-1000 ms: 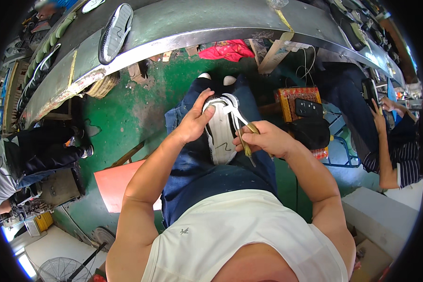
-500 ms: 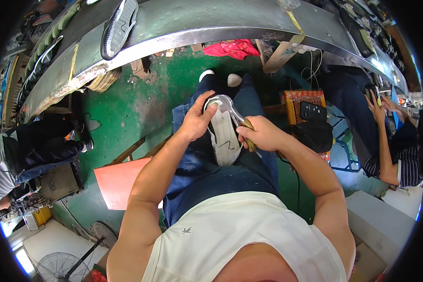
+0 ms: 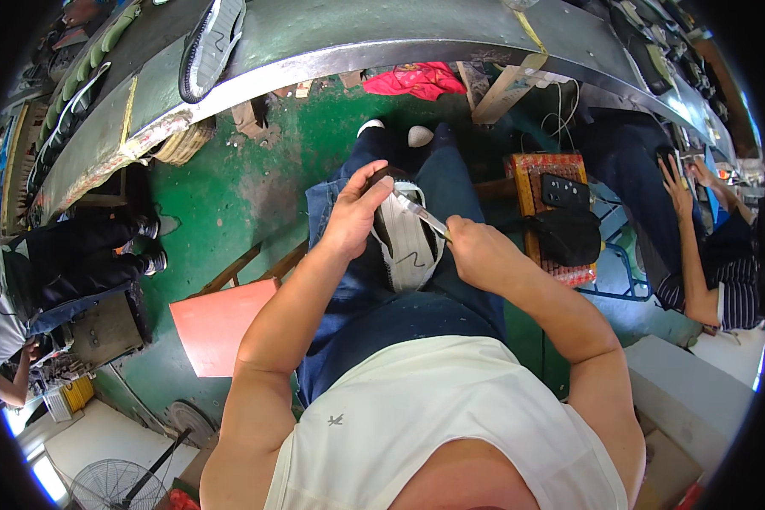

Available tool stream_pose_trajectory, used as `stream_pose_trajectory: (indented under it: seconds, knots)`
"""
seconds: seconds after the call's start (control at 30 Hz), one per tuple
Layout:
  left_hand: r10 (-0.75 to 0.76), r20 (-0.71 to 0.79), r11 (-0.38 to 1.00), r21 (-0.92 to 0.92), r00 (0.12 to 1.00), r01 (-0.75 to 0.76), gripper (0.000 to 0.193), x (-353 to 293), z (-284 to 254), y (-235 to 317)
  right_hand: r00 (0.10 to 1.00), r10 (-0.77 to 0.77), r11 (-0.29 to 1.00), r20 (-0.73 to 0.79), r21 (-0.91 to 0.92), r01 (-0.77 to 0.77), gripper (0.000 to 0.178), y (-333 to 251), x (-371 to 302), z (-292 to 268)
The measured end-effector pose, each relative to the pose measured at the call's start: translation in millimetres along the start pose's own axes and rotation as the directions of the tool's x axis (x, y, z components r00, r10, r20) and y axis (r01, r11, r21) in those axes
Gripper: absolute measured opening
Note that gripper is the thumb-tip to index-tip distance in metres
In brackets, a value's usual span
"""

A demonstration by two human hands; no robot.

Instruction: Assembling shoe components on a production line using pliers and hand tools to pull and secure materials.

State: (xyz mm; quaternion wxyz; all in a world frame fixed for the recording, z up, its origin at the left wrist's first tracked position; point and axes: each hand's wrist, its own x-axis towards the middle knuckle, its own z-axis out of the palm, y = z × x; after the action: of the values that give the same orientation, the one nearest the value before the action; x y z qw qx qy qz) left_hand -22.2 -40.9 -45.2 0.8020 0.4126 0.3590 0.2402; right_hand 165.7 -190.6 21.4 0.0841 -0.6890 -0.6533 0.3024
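Note:
A shoe [image 3: 410,253], its pale flat face up with a dark squiggle on it and dark edges, lies across my lap between my thighs. My left hand [image 3: 356,212] is closed on its far end, the thumb pressed on top and the fingers around the side. My right hand [image 3: 479,250] is closed around the handles of a pair of pincers [image 3: 421,212]. Their metal head reaches to the shoe's far end, next to my left thumb. Most of the handles are hidden in my fist.
A long metal-edged bench [image 3: 382,53] runs across the far side, with a similar shoe [image 3: 213,53] on it. A pink board [image 3: 223,330] is at left. A phone [image 3: 564,192] and black bag [image 3: 569,236] rest on a beaded seat [image 3: 535,170]. Co-workers sit on both sides.
My right hand has moved slightly right and turned, and the pincers' head now lies flatter at the shoe's far end. My left thumb stays on the shoe.

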Motion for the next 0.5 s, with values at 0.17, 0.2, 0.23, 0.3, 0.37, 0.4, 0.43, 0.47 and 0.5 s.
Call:
stream_pose_trajectory:
  seconds: [0.17,0.2,0.23,0.3,0.37,0.4,0.43,0.47,0.5]
  knots:
    - [0.184,0.121,0.937,0.278,0.975,-0.211,0.056,-5.0,5.6,-5.7,0.995,0.003,0.998,-0.100,0.065,0.004,0.015,3.0,-4.5,1.1]
    - [0.185,0.122,0.936,0.281,0.975,-0.213,0.056,-4.2,3.9,-4.6,0.999,0.021,0.984,-0.026,0.180,-0.016,0.016,7.2,-1.7,-7.1]
    - [0.211,0.132,0.862,0.442,0.969,-0.248,0.057,-4.2,1.3,-3.1,0.998,0.030,0.955,0.056,0.293,-0.046,0.017,11.2,0.0,-11.7]
    - [0.187,0.156,0.805,0.542,0.970,-0.242,0.057,-2.4,-0.9,-0.4,0.992,0.050,0.907,0.116,0.411,-0.093,0.019,19.0,8.4,-13.8]
    - [0.218,0.183,0.820,0.498,0.959,-0.281,0.056,-0.9,-8.5,-8.0,0.989,0.032,0.865,0.146,0.492,-0.101,0.021,24.8,13.1,-11.2]
    - [0.250,0.210,0.834,0.448,0.945,-0.320,0.055,0.1,-10.4,-10.1,0.989,0.027,0.865,0.146,0.492,-0.096,0.021,27.5,14.6,-6.2]
    - [0.253,0.206,0.833,0.450,0.945,-0.321,0.055,1.4,-12.5,-11.9,0.998,-0.004,0.918,0.057,0.396,-0.019,0.020,30.6,16.4,0.7]
    - [0.252,0.193,0.847,0.430,0.948,-0.313,0.054,3.1,-14.5,-13.6,0.999,-0.044,0.956,-0.029,0.289,0.051,0.020,33.9,19.4,8.4]
    - [0.248,0.183,0.861,0.408,0.951,-0.303,0.053,4.5,-16.4,-15.8,0.999,-0.045,0.955,-0.028,0.291,0.051,0.020,38.4,23.4,19.1]
